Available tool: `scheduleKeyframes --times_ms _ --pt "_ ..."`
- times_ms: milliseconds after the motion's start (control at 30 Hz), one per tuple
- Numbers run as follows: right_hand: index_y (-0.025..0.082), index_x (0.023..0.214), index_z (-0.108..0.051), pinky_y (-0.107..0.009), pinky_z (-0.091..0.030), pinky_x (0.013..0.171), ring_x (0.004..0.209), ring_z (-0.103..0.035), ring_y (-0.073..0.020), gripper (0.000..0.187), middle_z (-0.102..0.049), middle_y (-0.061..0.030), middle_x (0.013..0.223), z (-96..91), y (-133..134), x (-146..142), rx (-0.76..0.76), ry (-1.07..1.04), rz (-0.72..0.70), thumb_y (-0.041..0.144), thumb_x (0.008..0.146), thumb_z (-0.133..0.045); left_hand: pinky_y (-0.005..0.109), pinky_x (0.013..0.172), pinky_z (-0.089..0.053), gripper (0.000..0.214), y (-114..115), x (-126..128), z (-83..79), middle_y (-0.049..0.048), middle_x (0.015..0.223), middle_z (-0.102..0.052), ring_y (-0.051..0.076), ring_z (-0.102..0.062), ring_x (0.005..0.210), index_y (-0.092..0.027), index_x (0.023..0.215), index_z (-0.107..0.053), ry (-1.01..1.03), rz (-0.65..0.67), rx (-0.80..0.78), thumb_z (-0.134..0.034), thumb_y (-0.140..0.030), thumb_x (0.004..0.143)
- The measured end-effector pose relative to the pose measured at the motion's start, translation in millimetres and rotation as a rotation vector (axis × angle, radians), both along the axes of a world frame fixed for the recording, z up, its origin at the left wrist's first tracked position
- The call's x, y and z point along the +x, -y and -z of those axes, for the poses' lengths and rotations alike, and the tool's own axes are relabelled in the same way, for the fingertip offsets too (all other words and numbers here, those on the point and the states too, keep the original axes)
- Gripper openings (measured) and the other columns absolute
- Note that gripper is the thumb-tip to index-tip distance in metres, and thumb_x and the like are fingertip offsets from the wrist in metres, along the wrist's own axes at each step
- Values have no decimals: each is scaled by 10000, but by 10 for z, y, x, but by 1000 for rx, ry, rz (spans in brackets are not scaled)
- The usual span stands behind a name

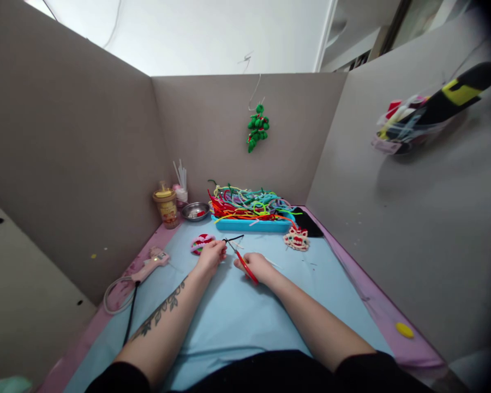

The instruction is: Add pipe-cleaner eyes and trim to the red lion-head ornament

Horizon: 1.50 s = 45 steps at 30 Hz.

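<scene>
My left hand (211,255) is closed in a pinch on a thin black pipe cleaner (234,238) just above the light blue mat (229,311). My right hand (258,267) is closed around red-handled scissors (244,263), whose blades point up-left to the black strand. A small red and pink craft piece (200,243) lies right behind my left hand. A cream and red craft piece (297,239) lies further right on the mat.
A blue tray (251,224) heaped with coloured pipe cleaners stands at the back. A metal bowl (195,210), a yellow-lidded jar (166,207) and a pink glue gun (151,261) with its cord sit at the left. Grey partition walls surround; a green ornament (257,129) hangs behind.
</scene>
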State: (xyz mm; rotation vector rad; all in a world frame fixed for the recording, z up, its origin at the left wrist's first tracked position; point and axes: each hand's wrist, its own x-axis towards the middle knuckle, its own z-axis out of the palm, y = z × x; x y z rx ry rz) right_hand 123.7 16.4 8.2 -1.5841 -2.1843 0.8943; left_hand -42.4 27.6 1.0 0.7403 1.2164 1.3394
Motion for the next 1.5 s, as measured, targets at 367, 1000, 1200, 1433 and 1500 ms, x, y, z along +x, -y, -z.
scheduleKeyframes --times_ms 367,1000,1200,1433,1500 --pt "176 901 -571 -242 -309 538 660 -546 -165 410 -630 -57 807 28 -53 84 134 -21 111 509 677 -655 199 498 -384 287 16 -45 -89 -10 611 -543 85 -491 547 -151 657 -538 -36 -71 58 -718 -359 574" --pt "184 874 -703 -303 -455 776 877 -596 -183 183 -660 -59 893 -119 6 53 260 -741 -90 243 734 -601 198 474 -272 251 325 105 -286 -41 556 -455 62 -388 481 -159 649 -501 -64 522 120 -665 -350 663" --pt "146 746 -675 -264 -433 634 636 -558 -130 161 -646 -13 689 -102 -19 69 7 -888 -57 262 635 -665 203 473 -261 212 337 85 -285 -42 542 -448 64 -366 469 -163 638 -508 -117 573 140 -653 -315 661" --pt "136 634 -642 -241 -368 553 520 -489 -94 207 -611 10 583 -101 -25 91 -190 -955 -80 282 537 -752 209 469 -285 246 372 81 -306 -30 530 -475 72 -391 465 -156 603 -531 -226 645 179 -667 -353 658" --pt "133 632 -641 -240 -365 554 513 -492 -92 236 -615 9 580 -84 -36 92 -250 -978 -96 284 511 -775 208 467 -288 256 368 71 -294 -29 536 -478 73 -400 470 -157 603 -530 -246 675 191 -673 -362 660"
